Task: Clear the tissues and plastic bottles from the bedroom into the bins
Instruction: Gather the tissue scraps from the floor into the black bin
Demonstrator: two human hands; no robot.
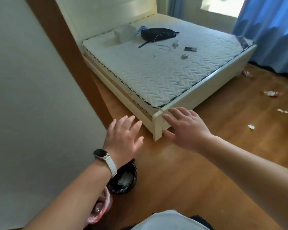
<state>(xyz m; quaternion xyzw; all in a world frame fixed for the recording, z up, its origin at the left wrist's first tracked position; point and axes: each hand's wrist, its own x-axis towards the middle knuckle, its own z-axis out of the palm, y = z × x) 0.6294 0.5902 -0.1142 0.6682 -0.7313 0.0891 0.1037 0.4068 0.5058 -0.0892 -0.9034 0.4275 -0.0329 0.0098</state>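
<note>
both hands are stretched forward with fingers spread and palms down, holding nothing: the left hand (123,138), with a watch (101,154) on its wrist, hangs over the floor near the wall, and the right hand (184,128) hangs in front of the near corner of the bed (158,127), hiding part of that corner's right face.

the left forearm covers part of two bins near the bottom left. the black-lined bin (123,180) shows white tissue inside; the pink-lined bin (101,208) just nearer is mostly hidden, and its contents are hard to make out.

far right on the wooden floor (181,180) lie scattered scraps: a white tissue (251,127), pale pieces (287,110) near the frame's right edge, a red-and-white wrapper or crushed bottle (272,93), too blurred to tell, and another small red-and-white item (246,73) beside the bed's far foot corner.

on the mattress sit a black bag (158,34), a phone (190,49), a thin cable and small white items.

the floor between bins and scraps lies open.
</note>
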